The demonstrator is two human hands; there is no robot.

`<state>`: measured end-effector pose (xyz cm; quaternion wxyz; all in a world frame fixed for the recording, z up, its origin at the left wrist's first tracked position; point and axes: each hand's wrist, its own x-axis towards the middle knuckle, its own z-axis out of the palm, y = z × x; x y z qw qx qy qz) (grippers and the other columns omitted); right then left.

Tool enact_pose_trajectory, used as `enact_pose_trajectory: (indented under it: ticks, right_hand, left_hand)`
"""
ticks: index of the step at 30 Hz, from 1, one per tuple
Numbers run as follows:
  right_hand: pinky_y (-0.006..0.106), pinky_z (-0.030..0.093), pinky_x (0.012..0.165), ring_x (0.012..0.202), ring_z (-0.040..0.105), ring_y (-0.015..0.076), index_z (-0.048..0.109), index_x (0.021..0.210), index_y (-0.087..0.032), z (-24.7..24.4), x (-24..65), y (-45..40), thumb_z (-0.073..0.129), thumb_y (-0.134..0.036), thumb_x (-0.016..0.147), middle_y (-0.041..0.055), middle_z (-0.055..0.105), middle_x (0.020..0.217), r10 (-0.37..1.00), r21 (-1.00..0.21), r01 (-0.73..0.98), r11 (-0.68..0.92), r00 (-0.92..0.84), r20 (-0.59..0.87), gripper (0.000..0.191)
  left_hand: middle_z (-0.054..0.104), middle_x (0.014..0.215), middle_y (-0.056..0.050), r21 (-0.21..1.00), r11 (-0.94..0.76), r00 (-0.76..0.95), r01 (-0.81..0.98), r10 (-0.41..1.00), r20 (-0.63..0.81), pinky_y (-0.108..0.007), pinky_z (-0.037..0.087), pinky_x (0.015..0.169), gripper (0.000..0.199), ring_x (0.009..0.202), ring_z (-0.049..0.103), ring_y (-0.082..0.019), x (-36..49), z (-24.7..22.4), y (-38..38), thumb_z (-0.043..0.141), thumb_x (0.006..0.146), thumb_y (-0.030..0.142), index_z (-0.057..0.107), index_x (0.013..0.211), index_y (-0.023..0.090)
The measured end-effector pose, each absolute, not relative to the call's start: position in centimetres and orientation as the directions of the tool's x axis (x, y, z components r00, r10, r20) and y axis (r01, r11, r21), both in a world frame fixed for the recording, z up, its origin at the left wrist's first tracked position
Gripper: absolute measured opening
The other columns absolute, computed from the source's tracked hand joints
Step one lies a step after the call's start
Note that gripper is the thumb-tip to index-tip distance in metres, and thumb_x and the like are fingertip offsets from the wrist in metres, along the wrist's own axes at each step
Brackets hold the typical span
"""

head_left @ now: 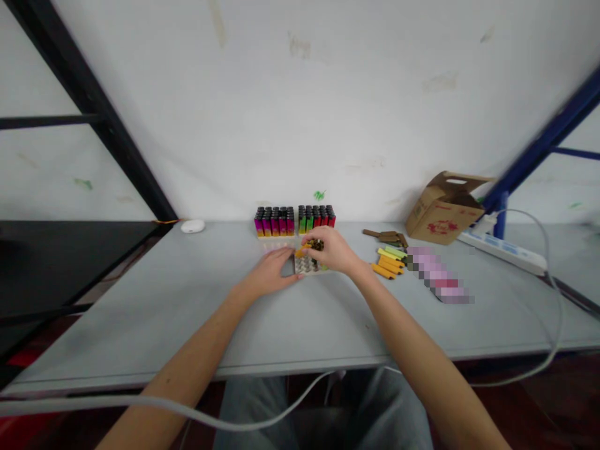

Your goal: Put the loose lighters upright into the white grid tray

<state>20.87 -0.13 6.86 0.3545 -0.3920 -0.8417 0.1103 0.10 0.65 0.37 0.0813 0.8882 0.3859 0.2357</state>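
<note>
My left hand (270, 272) grips the left side of a pale tray (307, 267) with rows of round holes, thumb at its front edge. Above the tray, my right hand (330, 249) pinches an orange lighter (302, 250) between thumb and fingers. Dark-topped lighters (317, 244) fill part of the tray, partly hidden by my right hand. Behind it stand two upright blocks of lighters: a purple and pink group (274, 223) and a green and red group (317, 217). To the right lie several loose orange lighters (387, 267) and yellow-green lighters (392, 253).
Brown pieces (388, 237) lie near an open cardboard box (443, 215) at the back right. Beside them are a blurred pink item (435, 275) and a white power strip (504, 250). A white case (192, 226) sits back left. A white cable (234, 426) crosses below the table's front edge.
</note>
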Motion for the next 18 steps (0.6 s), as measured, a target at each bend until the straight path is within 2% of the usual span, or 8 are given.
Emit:
enact_pose_trajectory:
  ticks: [2, 7, 10, 14, 18]
  right_hand:
    - [0.032, 0.041, 0.082, 0.083, 0.06, 0.0188, 0.071, 0.084, -0.018, 6.9, 21.4, -0.7, 0.067, -0.021, 0.077, 0.005, 0.07, 0.082, 0.735, -0.392, 0.635, 0.666, -0.47, 0.488, 0.009]
    - [0.034, 0.043, 0.085, 0.089, 0.059, 0.0203, 0.069, 0.094, -0.017, 6.7, 22.8, -1.9, 0.069, -0.014, 0.073, 0.0062, 0.07, 0.09, 0.766, -0.362, 0.699, 0.616, -0.426, 0.481, 0.021]
    - [0.037, 0.042, 0.09, 0.094, 0.057, 0.0216, 0.071, 0.09, -0.018, 6.4, 22.8, -2.0, 0.068, -0.014, 0.074, 0.0065, 0.069, 0.089, 0.732, -0.289, 0.704, 0.649, -0.473, 0.491, 0.017]
    - [0.04, 0.041, 0.097, 0.108, 0.051, 0.0235, 0.073, 0.091, -0.02, 6.0, 22.7, -2.0, 0.067, -0.018, 0.076, 0.0105, 0.063, 0.108, 0.67, -0.198, 0.71, 0.675, -0.478, 0.568, 0.016]
    - [0.045, 0.039, 0.101, 0.118, 0.046, 0.0263, 0.074, 0.095, -0.021, 5.8, 23.3, -2.1, 0.063, -0.021, 0.081, 0.0118, 0.059, 0.118, 0.667, -0.183, 0.726, 0.662, -0.461, 0.585, 0.018]
  left_hand:
    - [0.057, 0.13, -0.014, 0.323, -0.698, 0.6, 0.639, 0.715, 0.358, -0.044, 0.037, 0.105, 0.059, 0.122, 0.052, -0.03, 0.1, 0.5, 0.6, 0.061, 0.081, 0.051, 0.051, 0.127, 0.016]
    - [0.056, 0.132, -0.015, 0.312, -0.695, 0.589, 0.648, 0.717, 0.372, -0.044, 0.037, 0.106, 0.064, 0.123, 0.051, -0.03, 0.0, 0.4, 0.5, 0.06, 0.081, 0.055, 0.049, 0.13, 0.015]
    - [0.056, 0.132, -0.013, 0.312, -0.699, 0.588, 0.644, 0.713, 0.382, -0.043, 0.037, 0.106, 0.065, 0.123, 0.051, -0.03, -0.1, 0.1, 0.7, 0.059, 0.08, 0.057, 0.048, 0.131, 0.016]
    - [0.055, 0.133, -0.015, 0.3, -0.695, 0.589, 0.653, 0.715, 0.375, -0.044, 0.037, 0.107, 0.067, 0.124, 0.051, -0.03, -0.1, 0.1, 0.7, 0.059, 0.081, 0.057, 0.048, 0.131, 0.014]
    - [0.054, 0.134, -0.015, 0.297, -0.692, 0.593, 0.658, 0.72, 0.362, -0.044, 0.037, 0.107, 0.066, 0.124, 0.05, -0.03, -0.1, 0.2, 0.7, 0.059, 0.081, 0.056, 0.047, 0.132, 0.015]
